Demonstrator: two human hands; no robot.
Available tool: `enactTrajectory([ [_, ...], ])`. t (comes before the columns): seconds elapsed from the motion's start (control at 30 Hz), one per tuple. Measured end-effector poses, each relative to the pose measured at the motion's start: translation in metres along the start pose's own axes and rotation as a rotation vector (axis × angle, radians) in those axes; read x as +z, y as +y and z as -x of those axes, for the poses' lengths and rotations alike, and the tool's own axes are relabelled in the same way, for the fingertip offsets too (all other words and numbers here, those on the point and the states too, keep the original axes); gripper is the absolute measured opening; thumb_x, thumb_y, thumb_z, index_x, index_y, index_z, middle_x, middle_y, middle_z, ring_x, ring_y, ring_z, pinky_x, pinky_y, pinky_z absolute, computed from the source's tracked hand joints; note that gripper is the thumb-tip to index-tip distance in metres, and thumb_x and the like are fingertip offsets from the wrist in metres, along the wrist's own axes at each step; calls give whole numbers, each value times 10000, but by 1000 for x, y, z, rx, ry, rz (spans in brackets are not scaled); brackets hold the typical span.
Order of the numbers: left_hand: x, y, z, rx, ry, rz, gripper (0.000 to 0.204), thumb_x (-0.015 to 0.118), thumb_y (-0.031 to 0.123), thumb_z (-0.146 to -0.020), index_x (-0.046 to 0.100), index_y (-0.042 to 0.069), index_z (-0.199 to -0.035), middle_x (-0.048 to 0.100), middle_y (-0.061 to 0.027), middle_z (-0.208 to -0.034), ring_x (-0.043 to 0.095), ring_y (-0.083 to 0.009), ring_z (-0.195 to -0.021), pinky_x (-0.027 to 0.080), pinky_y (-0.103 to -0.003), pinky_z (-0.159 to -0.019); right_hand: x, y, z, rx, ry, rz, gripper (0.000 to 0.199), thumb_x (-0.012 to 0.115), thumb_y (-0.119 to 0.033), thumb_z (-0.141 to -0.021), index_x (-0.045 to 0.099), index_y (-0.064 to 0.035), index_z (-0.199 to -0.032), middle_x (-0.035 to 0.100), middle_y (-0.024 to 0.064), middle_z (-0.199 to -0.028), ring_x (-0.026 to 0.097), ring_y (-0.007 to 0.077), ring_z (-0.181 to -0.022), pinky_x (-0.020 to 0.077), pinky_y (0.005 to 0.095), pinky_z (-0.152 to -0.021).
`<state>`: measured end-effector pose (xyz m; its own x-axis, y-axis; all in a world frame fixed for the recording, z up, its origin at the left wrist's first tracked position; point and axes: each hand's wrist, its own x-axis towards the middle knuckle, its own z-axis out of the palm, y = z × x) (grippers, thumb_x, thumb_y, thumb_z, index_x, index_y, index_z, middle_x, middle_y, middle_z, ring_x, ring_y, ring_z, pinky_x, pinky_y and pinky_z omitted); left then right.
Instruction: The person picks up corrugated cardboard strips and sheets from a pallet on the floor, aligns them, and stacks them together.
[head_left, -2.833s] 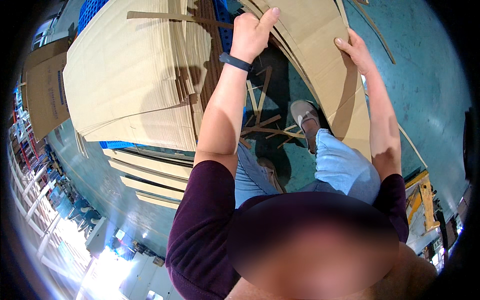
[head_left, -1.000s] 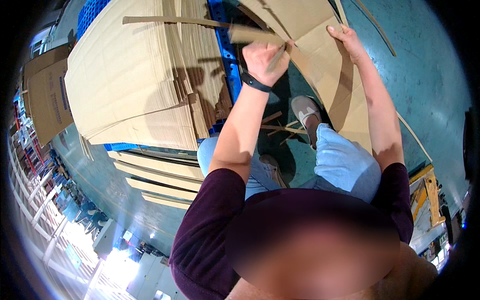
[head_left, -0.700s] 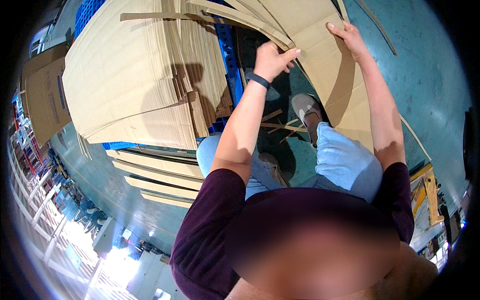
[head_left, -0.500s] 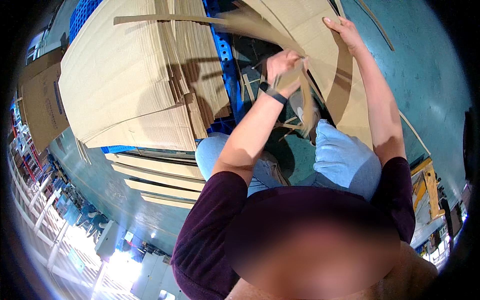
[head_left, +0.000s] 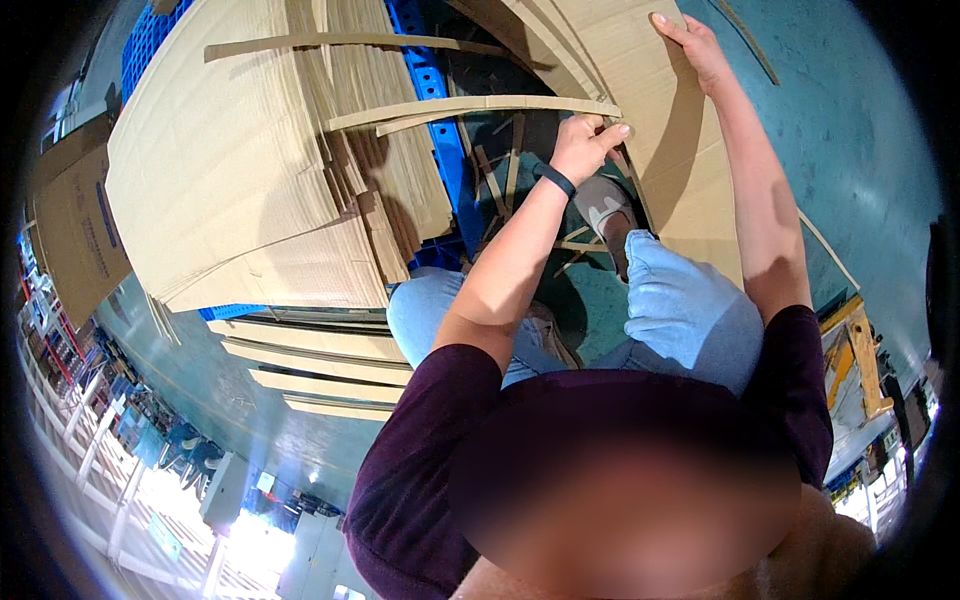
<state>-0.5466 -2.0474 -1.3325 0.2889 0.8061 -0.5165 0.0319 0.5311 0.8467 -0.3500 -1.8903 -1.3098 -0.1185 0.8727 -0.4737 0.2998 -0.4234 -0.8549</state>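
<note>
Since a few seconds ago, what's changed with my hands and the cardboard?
Your left hand came down from the top edge of the cardboard sheet and now grips a long cardboard strip, pulled out leftward over the blue pallet. Your right hand stayed on the sheet's upper edge. The big cardboard stack hasn't moved.

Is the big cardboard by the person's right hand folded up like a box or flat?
Flat. The big cardboard sheet lies spread out with no raised walls; the right hand rests on its far edge.
</note>
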Motion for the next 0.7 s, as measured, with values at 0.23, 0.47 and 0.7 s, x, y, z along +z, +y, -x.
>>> enactTrajectory([
  [0.23, 3, 10, -4, 297, 93, -26, 296, 641, 294, -827, 656, -2, -838, 640, -108, -754, 603, -144, -561, 475, -279, -492, 13, -17, 15, -100, -62, -243, 300, 656, -294, -826, 637, -32, -972, 642, 33, -881, 593, 161, -812, 486, 326, -732],
  [0.47, 15, -17, 9, 501, 127, -218, 267, 613, 296, -775, 624, 29, -787, 616, -108, -708, 602, -226, -622, 494, -321, -580, 6, 5, -1, -117, 68, -113, 362, 705, -300, -779, 639, -30, -1010, 648, 48, -905, 605, 160, -788, 483, 314, -694],
  [0.7, 11, -66, 10, 190, -121, 585, 610, 715, 204, -771, 409, 7, -1260, 591, -74, -946, 579, -135, -883, 489, -289, -736, 5, -14, 0, -48, 47, -160, 370, 724, -278, -763, 639, -26, -1020, 647, 52, -916, 601, 152, -796, 484, 313, -698],
])
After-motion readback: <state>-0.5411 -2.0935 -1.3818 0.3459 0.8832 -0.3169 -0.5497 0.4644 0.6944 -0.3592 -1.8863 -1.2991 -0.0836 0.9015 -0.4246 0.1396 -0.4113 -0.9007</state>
